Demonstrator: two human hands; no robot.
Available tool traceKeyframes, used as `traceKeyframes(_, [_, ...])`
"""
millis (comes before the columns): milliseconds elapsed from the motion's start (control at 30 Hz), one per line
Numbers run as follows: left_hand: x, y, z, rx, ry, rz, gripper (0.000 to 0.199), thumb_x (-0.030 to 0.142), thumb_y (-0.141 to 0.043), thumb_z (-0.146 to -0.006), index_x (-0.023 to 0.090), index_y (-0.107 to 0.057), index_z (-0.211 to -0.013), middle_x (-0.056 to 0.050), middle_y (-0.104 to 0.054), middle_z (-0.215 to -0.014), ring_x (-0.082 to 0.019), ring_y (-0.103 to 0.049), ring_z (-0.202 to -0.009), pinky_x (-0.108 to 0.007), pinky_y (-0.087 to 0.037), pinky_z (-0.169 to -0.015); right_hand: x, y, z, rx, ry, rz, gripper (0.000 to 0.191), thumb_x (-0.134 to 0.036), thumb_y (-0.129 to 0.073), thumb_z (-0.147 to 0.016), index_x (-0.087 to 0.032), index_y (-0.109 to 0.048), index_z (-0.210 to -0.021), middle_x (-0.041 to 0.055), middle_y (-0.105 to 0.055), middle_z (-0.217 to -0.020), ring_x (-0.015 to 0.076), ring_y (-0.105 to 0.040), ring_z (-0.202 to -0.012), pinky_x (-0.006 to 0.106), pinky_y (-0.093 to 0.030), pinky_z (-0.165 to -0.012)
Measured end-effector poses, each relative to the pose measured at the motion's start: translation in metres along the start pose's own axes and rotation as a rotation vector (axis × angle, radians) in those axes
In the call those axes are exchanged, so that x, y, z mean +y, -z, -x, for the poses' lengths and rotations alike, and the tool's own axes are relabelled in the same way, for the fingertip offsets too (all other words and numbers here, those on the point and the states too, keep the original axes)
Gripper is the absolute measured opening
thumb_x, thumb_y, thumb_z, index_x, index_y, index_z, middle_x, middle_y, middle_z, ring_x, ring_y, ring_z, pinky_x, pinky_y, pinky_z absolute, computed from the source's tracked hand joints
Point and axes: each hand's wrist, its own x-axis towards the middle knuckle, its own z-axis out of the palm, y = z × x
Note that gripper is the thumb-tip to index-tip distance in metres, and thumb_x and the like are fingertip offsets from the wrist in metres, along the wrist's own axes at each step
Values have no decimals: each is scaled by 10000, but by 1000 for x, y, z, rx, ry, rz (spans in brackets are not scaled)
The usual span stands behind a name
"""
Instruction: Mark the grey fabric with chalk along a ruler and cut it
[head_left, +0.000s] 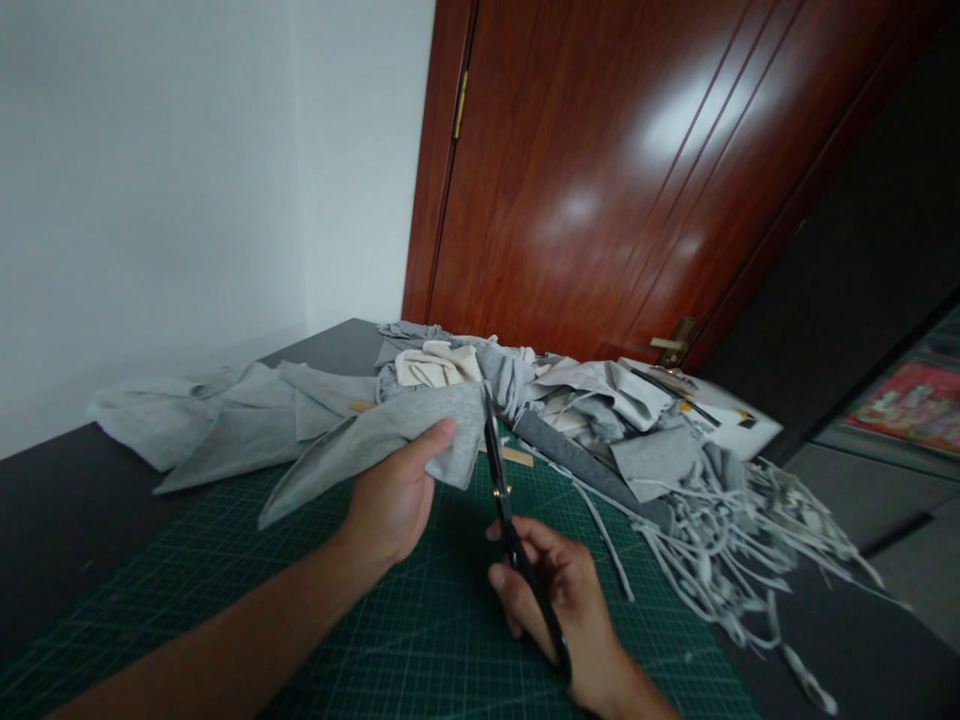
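Observation:
My left hand (394,495) pinches a piece of light grey fabric (375,440), thumb on top, and holds it up above the green cutting mat (247,570). My right hand (555,590) grips a pair of black scissors (501,490) by the handles. The blades point away from me and lie along the right edge of the fabric. Whether they are cutting into the cloth I cannot tell. Beneath the blades, a flat wooden strip (517,457) shows on the mat.
More grey fabric pieces (232,430) lie at the left. Behind the mat is a heap of grey and cream cloth (439,365). A dark grey roll (592,470) and tangled fabric strips (712,530) lie at the right. A brown wooden door (585,200) stands behind the table.

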Motion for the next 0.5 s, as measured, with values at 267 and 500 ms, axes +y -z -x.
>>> traceKeyframes(267, [-11, 9, 3, -48, -1, -130, 591, 356, -993, -638, 204, -791, -1172, -91, -813, -1277, -377, -619, -1414, -535, -374, -1295, -2, 0, 1, 16, -50, -64, 497, -584, -834, -882, -170, -671, -1102, -95, -464, -593, 82, -397, -443, 191, -328, -431])
traceKeyframes(500, [-18, 23, 0, -130, 51, -219, 494, 403, -927, -771, 205, -792, -1202, -87, -825, -1253, -367, -604, -1438, -529, -347, -1308, 1, 1, 2, 17, -64, -100, 469, -505, -878, -858, -166, -691, -1122, -85, -499, -617, 76, -419, -449, 180, -349, -432])
